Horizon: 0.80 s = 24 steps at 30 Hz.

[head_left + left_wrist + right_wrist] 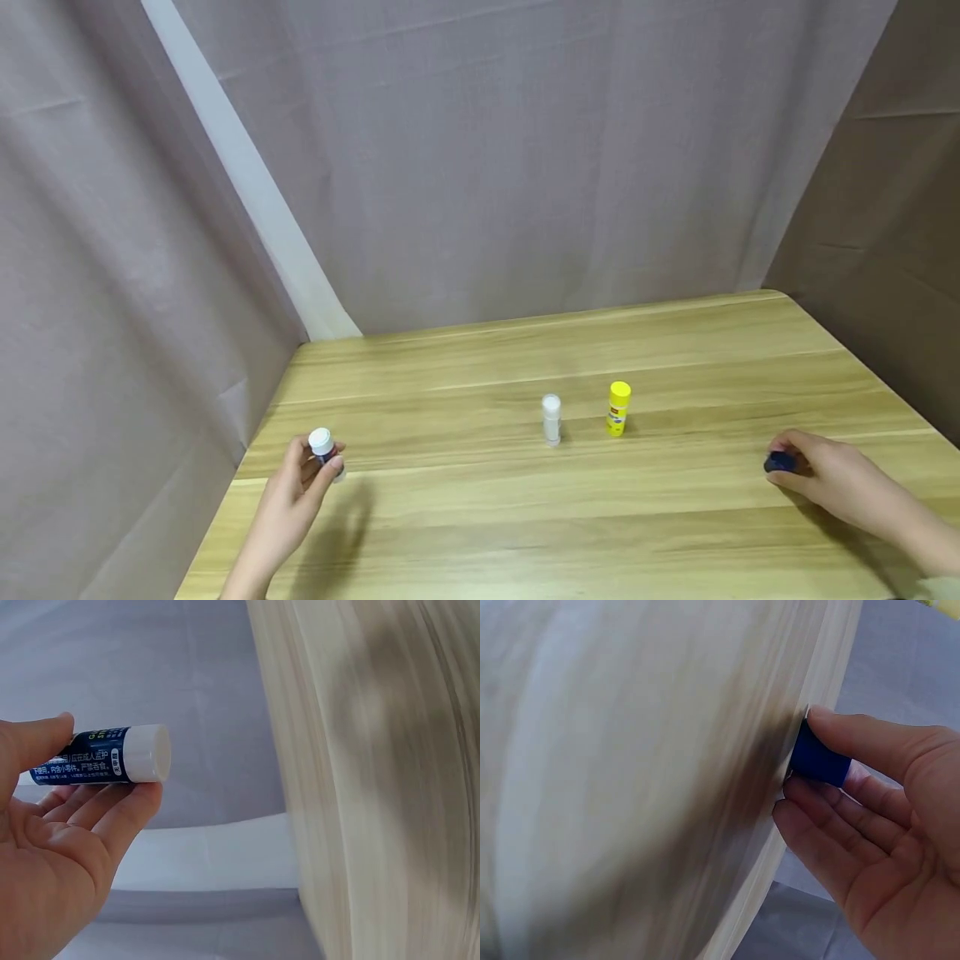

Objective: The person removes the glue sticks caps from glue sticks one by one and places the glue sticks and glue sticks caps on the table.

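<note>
Two small tubes stand upright near the middle of the table (487, 517): a white tube (552, 421) and, just to its right, a yellow glue stick (618, 410) with a red patch on its label. They sit between the person's hands, well apart from both. A grey curtain (487, 167) hangs behind the far edge and down the left side, a white strip (240, 167) slanting to the table's far left corner; brown cloth (892, 208) covers the right.

Broad stretches of wood lie between the left hand (288, 496) and the white tube, and again from the yellow one across to the right hand (832, 471). The left hand is raised over the table near its left edge, thumb and fingers (135, 814) clamped round a blue-labelled tube (112, 754), smooth and cylindrical, with white ends and pale print. Over on the right, thumb and fingertips pinch a short, dark blue piece (821, 757) close to the streaky wood grain; I can't tell whether it touches.
</note>
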Each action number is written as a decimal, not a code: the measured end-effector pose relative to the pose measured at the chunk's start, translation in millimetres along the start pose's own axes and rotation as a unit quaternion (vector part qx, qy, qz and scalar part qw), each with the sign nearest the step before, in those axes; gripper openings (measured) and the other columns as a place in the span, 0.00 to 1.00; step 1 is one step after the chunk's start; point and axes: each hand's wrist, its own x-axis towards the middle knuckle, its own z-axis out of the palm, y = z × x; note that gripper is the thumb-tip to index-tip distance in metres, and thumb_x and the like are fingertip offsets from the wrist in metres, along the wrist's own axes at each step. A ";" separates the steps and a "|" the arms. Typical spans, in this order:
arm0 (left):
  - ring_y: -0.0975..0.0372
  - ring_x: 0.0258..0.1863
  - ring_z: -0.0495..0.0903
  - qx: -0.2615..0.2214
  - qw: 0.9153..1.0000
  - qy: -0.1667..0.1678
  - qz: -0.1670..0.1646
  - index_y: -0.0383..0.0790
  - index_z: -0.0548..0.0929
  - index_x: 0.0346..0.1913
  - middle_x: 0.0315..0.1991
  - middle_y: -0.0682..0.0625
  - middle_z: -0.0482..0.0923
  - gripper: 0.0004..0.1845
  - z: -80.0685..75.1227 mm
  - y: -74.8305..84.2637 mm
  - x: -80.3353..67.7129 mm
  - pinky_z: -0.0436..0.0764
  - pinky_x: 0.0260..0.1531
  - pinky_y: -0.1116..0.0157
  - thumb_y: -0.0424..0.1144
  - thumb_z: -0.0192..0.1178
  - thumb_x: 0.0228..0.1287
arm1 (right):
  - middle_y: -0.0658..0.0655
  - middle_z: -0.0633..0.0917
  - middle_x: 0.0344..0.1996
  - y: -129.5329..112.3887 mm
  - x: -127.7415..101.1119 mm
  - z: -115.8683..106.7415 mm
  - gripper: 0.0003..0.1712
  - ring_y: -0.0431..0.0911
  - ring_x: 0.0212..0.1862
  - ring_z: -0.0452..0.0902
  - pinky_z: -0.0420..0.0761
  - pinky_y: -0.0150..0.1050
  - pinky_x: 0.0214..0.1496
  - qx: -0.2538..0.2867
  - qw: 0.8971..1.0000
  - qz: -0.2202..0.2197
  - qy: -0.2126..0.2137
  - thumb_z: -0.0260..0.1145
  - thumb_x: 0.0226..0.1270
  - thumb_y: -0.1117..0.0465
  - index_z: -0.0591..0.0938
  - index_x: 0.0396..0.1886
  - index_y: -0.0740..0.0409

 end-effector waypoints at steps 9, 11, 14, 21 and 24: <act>0.44 0.56 0.80 0.018 1.000 -0.018 0.003 0.31 0.71 0.54 0.55 0.38 0.82 0.13 -4.3 -9.9 -5.8 0.81 0.53 0.61 0.33 0.58 0.74 | 0.49 0.84 0.36 -0.6 -2.7 2.0 0.20 0.33 0.33 0.73 0.77 0.36 0.32 -0.006 1.000 -0.014 0.009 0.77 0.59 0.58 0.81 0.46 0.62; 0.45 0.56 0.81 0.016 1.000 -0.019 -0.004 0.31 0.72 0.54 0.55 0.38 0.83 0.13 -4.8 -12.9 -5.7 0.79 0.53 0.70 0.33 0.58 0.74 | 0.49 0.84 0.36 -0.5 -3.7 1.8 0.20 0.32 0.34 0.74 0.78 0.35 0.32 -0.005 1.000 -0.015 0.011 0.77 0.59 0.58 0.81 0.46 0.62; 0.45 0.56 0.80 0.011 0.999 -0.025 -0.017 0.31 0.72 0.54 0.55 0.38 0.83 0.13 -5.4 -18.4 -4.6 0.74 0.52 0.77 0.34 0.59 0.74 | 0.50 0.84 0.37 0.2 -5.5 2.0 0.20 0.33 0.35 0.75 0.79 0.36 0.33 -0.004 1.000 -0.015 0.014 0.77 0.59 0.58 0.81 0.46 0.62; 0.46 0.57 0.81 0.006 0.996 -0.071 -0.055 0.35 0.72 0.52 0.55 0.36 0.82 0.12 -4.2 -32.4 -3.6 0.80 0.56 0.57 0.37 0.60 0.74 | 0.49 0.84 0.36 0.2 -6.7 3.4 0.19 0.32 0.33 0.73 0.77 0.35 0.32 0.000 0.999 -0.022 0.025 0.78 0.58 0.59 0.81 0.45 0.61; 0.46 0.56 0.81 0.003 0.995 -0.082 -0.054 0.35 0.72 0.51 0.55 0.35 0.82 0.11 -2.5 -36.0 -1.8 0.80 0.55 0.55 0.36 0.60 0.73 | 0.49 0.84 0.36 0.4 -6.8 3.4 0.19 0.31 0.33 0.73 0.77 0.35 0.32 0.002 0.999 -0.023 0.026 0.78 0.58 0.60 0.81 0.45 0.60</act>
